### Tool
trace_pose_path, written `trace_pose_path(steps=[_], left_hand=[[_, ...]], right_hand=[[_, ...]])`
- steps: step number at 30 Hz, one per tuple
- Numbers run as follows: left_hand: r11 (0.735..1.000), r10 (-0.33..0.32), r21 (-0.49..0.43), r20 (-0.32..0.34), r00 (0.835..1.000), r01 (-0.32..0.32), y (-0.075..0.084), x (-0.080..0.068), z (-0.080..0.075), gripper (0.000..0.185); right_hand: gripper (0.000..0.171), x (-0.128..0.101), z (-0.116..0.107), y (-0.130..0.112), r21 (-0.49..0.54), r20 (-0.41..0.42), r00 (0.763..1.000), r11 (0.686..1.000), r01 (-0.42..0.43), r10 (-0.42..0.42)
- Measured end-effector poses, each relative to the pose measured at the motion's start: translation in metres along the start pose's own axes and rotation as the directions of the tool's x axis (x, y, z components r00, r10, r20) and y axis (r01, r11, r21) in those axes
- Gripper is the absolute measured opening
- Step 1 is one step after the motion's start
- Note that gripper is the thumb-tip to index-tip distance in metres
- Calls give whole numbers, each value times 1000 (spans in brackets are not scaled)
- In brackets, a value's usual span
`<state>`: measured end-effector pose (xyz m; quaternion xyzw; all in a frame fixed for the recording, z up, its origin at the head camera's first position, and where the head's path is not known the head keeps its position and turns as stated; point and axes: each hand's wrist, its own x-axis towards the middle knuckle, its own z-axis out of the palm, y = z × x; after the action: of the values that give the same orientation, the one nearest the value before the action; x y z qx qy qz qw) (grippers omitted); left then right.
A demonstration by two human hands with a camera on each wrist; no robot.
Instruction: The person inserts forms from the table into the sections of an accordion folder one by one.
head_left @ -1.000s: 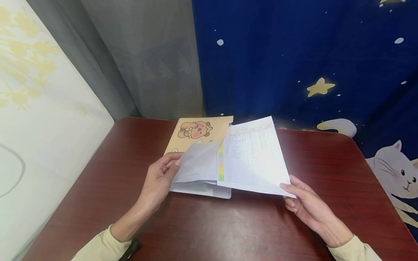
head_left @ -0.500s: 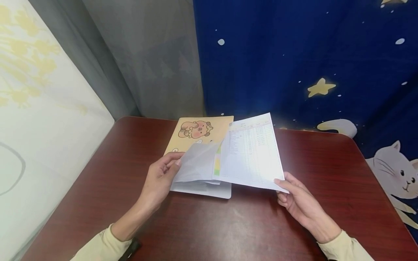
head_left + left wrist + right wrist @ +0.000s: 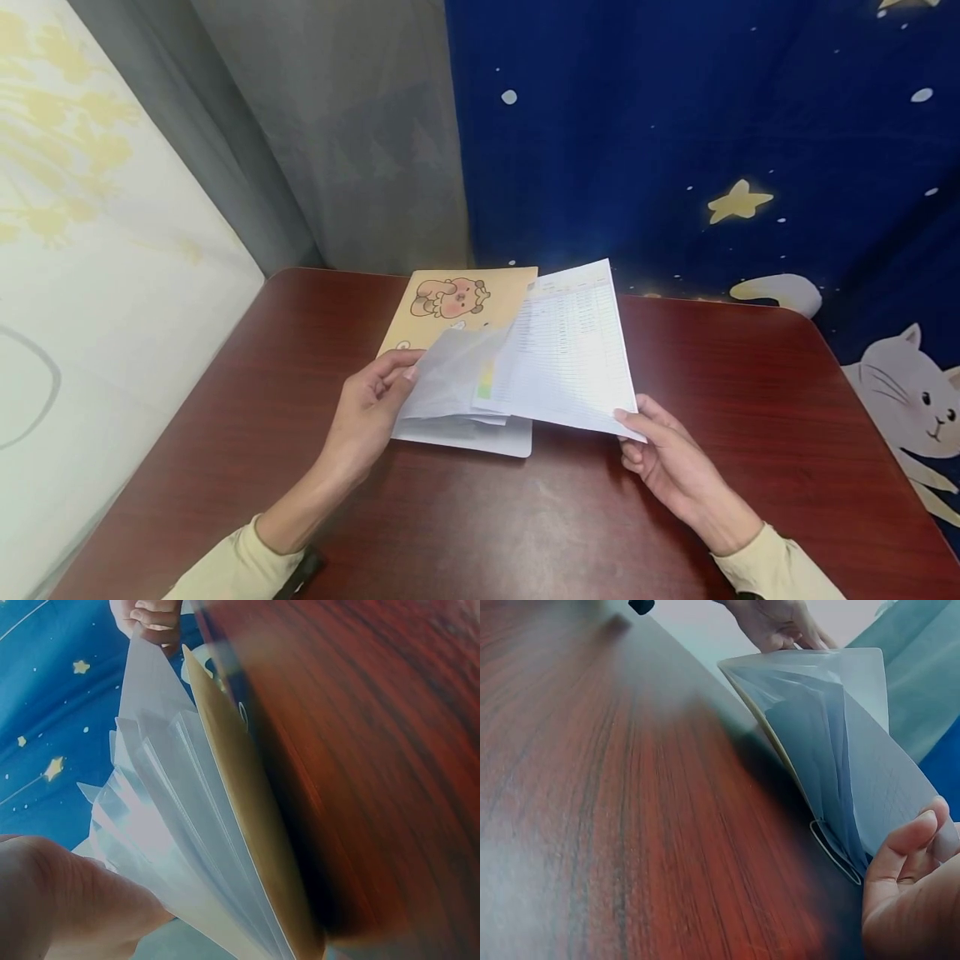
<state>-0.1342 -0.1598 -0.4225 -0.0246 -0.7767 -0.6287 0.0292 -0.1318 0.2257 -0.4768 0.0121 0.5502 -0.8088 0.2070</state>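
Note:
A tan folder (image 3: 435, 304) with a cartoon animal on it lies on the table, its translucent plastic sleeves (image 3: 450, 383) partly raised. My left hand (image 3: 367, 412) pinches the left edge of a raised sleeve between thumb and fingers. A printed table sheet (image 3: 573, 350) has its left part inside or behind that sleeve; its coloured strip shows through. At the sheet's lower right corner, my right hand (image 3: 671, 467) pinches it, thumb on top. In the left wrist view several clear sleeves (image 3: 161, 795) fan apart above the tan cover (image 3: 251, 810). The sheet's inner edge is hidden there.
Beneath everything is a dark red wood-grain table (image 3: 480, 533). Behind its far edge hang a grey curtain (image 3: 360, 142) and a blue curtain (image 3: 637, 142) with stars. White patterned fabric (image 3: 97, 275) stands along the left side.
My right hand has moved left with the printed sheet, and the sheet's coloured strip has slid further under the sleeve. The left hand has stayed in place, still pinching the sleeve.

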Motion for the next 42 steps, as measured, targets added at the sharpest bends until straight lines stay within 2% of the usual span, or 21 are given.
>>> trace_pose_path(steps=[11, 21, 33, 42], left_hand=[[1000, 0, -17, 7, 1000, 0, -1, 0, 1, 27], [1000, -11, 6, -1, 1000, 11, 0, 0, 0, 26], [1000, -2, 9, -5, 1000, 2, 1, 0, 0, 26], [1000, -1, 4, -3, 1000, 1, 0, -1, 0, 26]], right_hand=[[10, 5, 6, 4, -1, -6, 1000, 1000, -6, 6], [9, 9, 14, 6, 18, -2, 1000, 1000, -25, 25], [6, 12, 19, 9, -51, -31, 999, 999, -16, 15], [7, 11, 15, 8, -86, -66, 998, 996, 2, -8]])
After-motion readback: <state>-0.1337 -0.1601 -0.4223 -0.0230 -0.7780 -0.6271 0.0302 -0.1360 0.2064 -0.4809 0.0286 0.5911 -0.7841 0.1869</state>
